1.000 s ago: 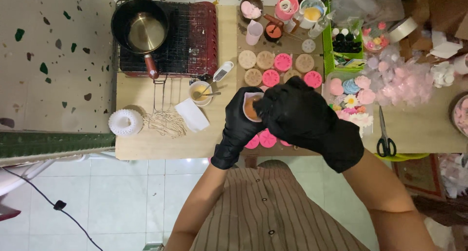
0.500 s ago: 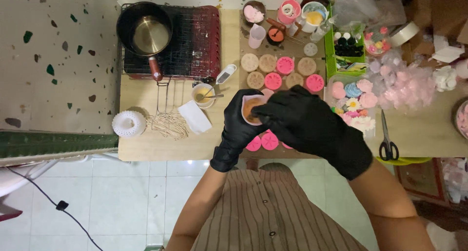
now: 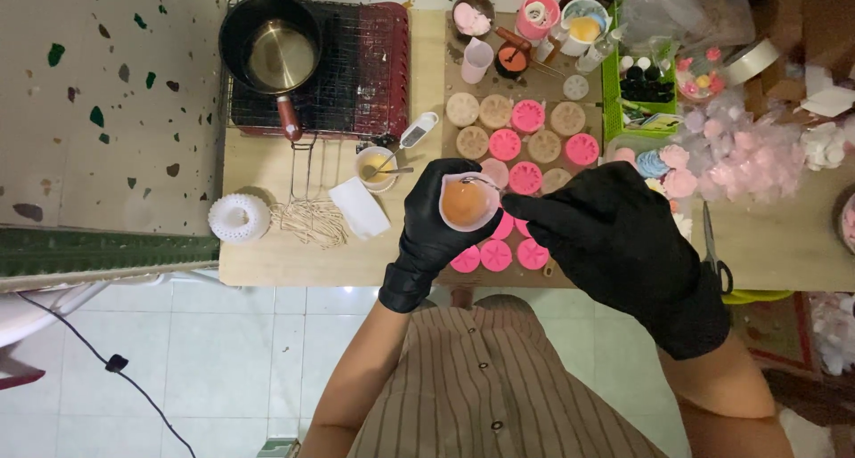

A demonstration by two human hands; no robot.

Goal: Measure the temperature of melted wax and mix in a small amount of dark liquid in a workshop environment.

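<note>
A black-gloved left hand [image 3: 434, 219] wraps a small pale-pink cup [image 3: 468, 202] of glossy orange-brown liquid, held above the bench [image 3: 285, 253] just over pink flower-shaped moulds [image 3: 496, 255]. At 3 o'clock of the cup, the gloved right hand [image 3: 614, 235] pinches a thin metal stirrer [image 3: 481, 184] at the rim — its tip hard to make out. The glove hides several moulds.

Small white handheld gadget with grey screen [image 3: 417, 130] lies up-left of your left fingers [image 3: 427, 184], beside the red rack. Clear plastic bags of pink and white pieces [image 3: 744, 151] sit right of your right fingers [image 3: 534, 210]. Crumpled clear bag [image 3: 663, 8] far beyond them.
</note>
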